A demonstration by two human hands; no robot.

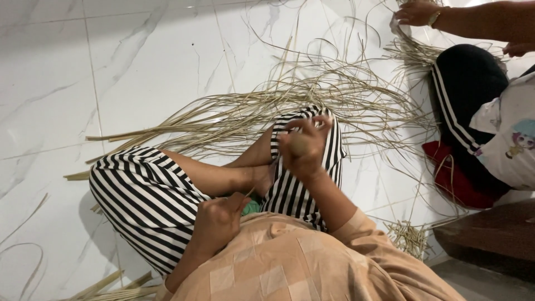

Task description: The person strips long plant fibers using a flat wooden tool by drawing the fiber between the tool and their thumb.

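- Fingers of the right hand (304,146) are curled shut around a thin pale reed strip (290,129), pinched up by the raised knee in striped trousers (145,198).
- Left hand (218,218) sits low at the lap, fist closed; what it grips I cannot tell, though something green (252,207) shows just beside it.
- Loose dried reeds (312,103) fan across the white marble floor (83,67) beyond the knees.
- Another person's hand (415,12) touches reeds at the top right.

Two of the person's own hands show: the left hand (220,214) near six o'clock and the right hand (304,146) at centre. One co-worker's hand (415,12) at one o'clock. Dry pale reed strips (234,114): too many to count. One red cushion (451,175) at three o'clock.
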